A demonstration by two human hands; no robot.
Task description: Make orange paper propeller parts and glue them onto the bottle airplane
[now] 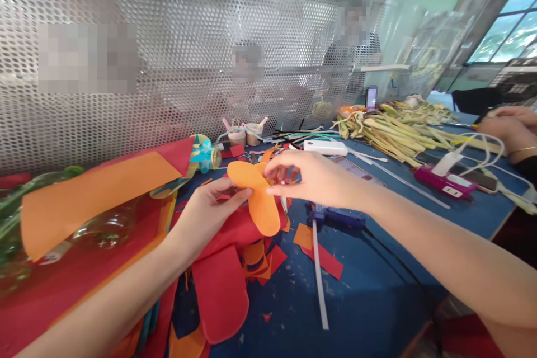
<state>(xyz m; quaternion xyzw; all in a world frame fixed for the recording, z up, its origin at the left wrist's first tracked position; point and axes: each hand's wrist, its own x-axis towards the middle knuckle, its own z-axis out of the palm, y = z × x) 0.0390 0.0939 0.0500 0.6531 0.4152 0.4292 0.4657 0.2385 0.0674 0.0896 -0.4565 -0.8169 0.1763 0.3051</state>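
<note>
An orange felt piece (263, 210) with rounded lobes is held up between my two hands near the middle of the view. My left hand (220, 196) pinches its left side with thumb and fingers. On its upper right edge, my right hand (289, 176) grips with thumb and curled fingers. Below it lie a red rounded felt piece (222, 293) and orange and red scraps. Just right of the hands rests a blue glue gun (339, 216), with a white glue stick (319, 279) in it pointing toward me.
Bottles and a long orange sheet (96, 196) lie at left. Behind are two small cups (254, 133) and a perforated metal screen (188, 56). At right are dried stalks (390, 137), a purple power strip (444, 182) with cables, and another person's hands (509, 126).
</note>
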